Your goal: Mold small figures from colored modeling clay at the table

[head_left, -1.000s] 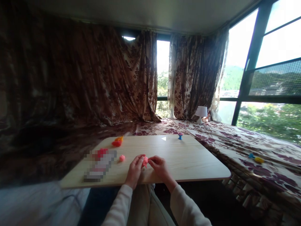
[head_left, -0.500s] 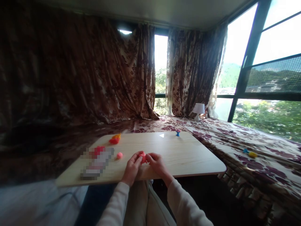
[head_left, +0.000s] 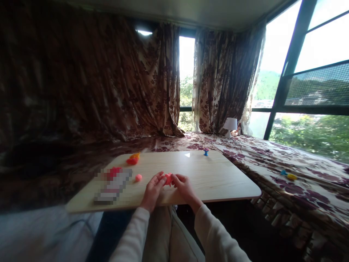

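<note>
My left hand [head_left: 152,189] and my right hand [head_left: 184,186] meet over the near edge of a light wooden table [head_left: 218,182]. Between their fingertips they pinch a small lump of pink-red clay [head_left: 168,178], held just above the tabletop. Both hands have their fingers curled round it. A little pink ball [head_left: 138,177] lies on the table left of my left hand.
An orange-red clay piece [head_left: 133,159] lies at the table's far left, a small blue piece [head_left: 206,151] at its far edge. A blurred-out flat package [head_left: 113,185] lies near the left. A floral bedspread [head_left: 272,160] holds a white lamp [head_left: 229,126] and a blue-yellow toy [head_left: 289,176].
The hands keep working the pink-red lump at the same spot; the fingers shift a little round it. The camera has tilted slightly.
</note>
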`<state>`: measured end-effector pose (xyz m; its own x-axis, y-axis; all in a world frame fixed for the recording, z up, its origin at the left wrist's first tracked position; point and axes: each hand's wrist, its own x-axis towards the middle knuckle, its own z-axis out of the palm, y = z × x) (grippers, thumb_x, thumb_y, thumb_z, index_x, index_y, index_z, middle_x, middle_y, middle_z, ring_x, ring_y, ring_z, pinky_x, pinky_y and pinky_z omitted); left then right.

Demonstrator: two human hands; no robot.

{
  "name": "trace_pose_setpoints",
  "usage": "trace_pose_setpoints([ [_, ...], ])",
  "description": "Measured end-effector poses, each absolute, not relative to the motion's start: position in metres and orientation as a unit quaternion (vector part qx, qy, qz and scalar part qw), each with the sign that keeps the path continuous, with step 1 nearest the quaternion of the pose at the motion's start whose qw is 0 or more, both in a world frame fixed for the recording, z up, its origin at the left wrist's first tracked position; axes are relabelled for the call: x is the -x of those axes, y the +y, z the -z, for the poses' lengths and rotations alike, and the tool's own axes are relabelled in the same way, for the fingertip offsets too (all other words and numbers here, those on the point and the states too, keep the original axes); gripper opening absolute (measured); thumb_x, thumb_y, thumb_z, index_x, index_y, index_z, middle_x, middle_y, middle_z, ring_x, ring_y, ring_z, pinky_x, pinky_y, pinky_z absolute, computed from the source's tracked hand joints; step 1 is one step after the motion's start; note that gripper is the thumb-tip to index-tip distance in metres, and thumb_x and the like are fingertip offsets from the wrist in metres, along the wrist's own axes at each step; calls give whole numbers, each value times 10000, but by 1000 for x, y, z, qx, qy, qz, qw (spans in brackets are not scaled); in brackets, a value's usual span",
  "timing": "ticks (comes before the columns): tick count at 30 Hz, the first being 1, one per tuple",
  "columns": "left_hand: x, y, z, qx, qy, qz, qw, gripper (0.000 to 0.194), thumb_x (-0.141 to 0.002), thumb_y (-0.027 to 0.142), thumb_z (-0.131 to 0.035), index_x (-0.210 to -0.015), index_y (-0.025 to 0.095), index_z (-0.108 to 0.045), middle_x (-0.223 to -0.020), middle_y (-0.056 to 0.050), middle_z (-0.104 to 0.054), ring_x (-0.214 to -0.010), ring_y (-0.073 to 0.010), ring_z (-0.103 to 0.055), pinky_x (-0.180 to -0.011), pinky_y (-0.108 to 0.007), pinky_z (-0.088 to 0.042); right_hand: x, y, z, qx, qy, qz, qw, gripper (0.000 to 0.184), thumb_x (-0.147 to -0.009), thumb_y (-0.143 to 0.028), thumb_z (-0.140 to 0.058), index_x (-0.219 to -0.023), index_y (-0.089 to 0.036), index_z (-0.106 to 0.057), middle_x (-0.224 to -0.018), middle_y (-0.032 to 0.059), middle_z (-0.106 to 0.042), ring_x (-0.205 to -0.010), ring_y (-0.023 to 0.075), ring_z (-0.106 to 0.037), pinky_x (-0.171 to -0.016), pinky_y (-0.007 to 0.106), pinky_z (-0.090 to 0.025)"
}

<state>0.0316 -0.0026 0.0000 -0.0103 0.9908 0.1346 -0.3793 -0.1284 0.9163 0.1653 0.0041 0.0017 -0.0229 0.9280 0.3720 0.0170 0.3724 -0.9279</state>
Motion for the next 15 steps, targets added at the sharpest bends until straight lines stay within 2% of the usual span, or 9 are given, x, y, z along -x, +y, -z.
trace_pose_setpoints([
  [4, -32, -2, -1, -469, 358, -594, 547, 358, -619, 348, -725, -900, 146, -635, -918, -64, -691, -875, -175, -616, -852, -295, -424, -168, 4, -2, 388, -588, -398, 587, 371, -776, -458, -529, -668, -137, -679, -611, 12, -597, -599, 125, -525, -553, 223, -418],
  [8, -32, -4, -2, -470, 363, -604, 532, 343, -610, 334, -727, -893, 171, -619, -819, -18, -690, -793, -148, -614, -776, -263, -438, -169, 6, -1, 375, -598, -400, 584, 298, -747, -413, -575, -702, -150, -708, -736, 29, -650, -685, 147, -557, -577, 230, -430],
  [12, -31, -3, -2, -481, 363, -602, 524, 367, -619, 326, -718, -937, 171, -618, -867, -34, -691, -835, -159, -615, -794, -262, -432, -170, 7, 1, 377, -599, -408, 577, 277, -739, -393, -588, -782, -149, -711, -705, 21, -666, -655, 143, -559, -599, 243, -434],
  [15, -31, -3, -1, -487, 370, -593, 525, 398, -608, 330, -724, -955, 169, -615, -882, -42, -691, -851, -169, -617, -806, -270, -433, -170, 7, 3, 371, -607, -398, 580, 256, -741, -377, -589, -752, -150, -706, -669, 11, -656, -644, 138, -552, -610, 241, -428],
])
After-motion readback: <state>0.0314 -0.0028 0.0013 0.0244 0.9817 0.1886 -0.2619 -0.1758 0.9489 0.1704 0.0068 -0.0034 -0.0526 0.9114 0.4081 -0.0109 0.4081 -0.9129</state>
